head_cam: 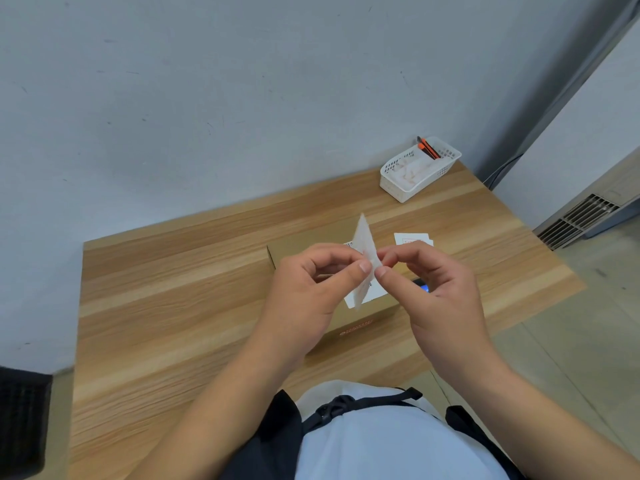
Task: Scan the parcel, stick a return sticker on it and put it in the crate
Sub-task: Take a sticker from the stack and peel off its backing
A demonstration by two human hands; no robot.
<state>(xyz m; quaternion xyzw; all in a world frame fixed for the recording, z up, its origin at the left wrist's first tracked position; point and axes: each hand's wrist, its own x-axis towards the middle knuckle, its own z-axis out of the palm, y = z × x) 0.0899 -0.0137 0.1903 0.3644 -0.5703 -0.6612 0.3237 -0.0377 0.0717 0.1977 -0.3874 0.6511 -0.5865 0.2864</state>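
Note:
A brown cardboard parcel (298,249) lies on the wooden table (166,306), a white shipping label (372,295) on its top, mostly hidden by my hands. Above it I hold a thin white sticker sheet (365,242) on edge. My left hand (311,289) pinches it with thumb and forefinger from the left, my right hand (436,289) pinches it from the right. A dark scanner with a blue light (423,285) peeks out behind my right hand. More stickers (410,239) lie just past the parcel.
A white plastic basket (419,169) with orange-and-black pens and white items stands at the table's back right corner. A dark crate edge (22,420) shows at the far left, below table level. A floor vent (578,218) sits to the right.

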